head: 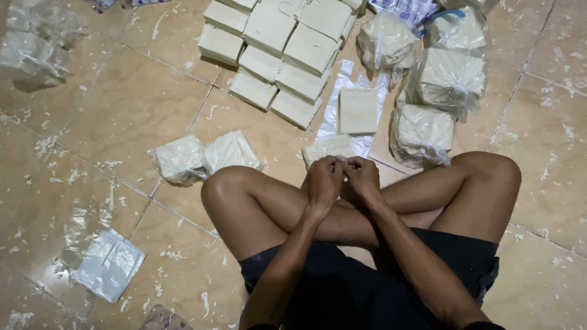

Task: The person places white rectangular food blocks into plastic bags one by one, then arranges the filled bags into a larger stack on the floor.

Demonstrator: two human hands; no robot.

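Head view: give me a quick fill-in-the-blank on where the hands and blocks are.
1. Both hands, left hand and right hand, meet over a bagged ____ block.
2. One bare block lies on a flat plastic ____.
3. The bare blocks sit stacked on the tiled ____.

Missing: white; bag; floor

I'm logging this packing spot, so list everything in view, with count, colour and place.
bare blocks: over a dozen, cream-white, stacked in rows top centre of the floor.
single block: one, cream-white, on a clear plastic sheet ahead of the knees.
bagged blocks: about six, white in clear bags, top right.
wrapped bundles: two, white, by the person's left knee.
bundle at the hands: one, white, just past the fingertips.
far bags: two or so, clear, top left.
flat bags: one pile, clear, lower left.
tiled floor: tan, littered with white scraps.
left hand: at the bundle.
right hand: beside it.
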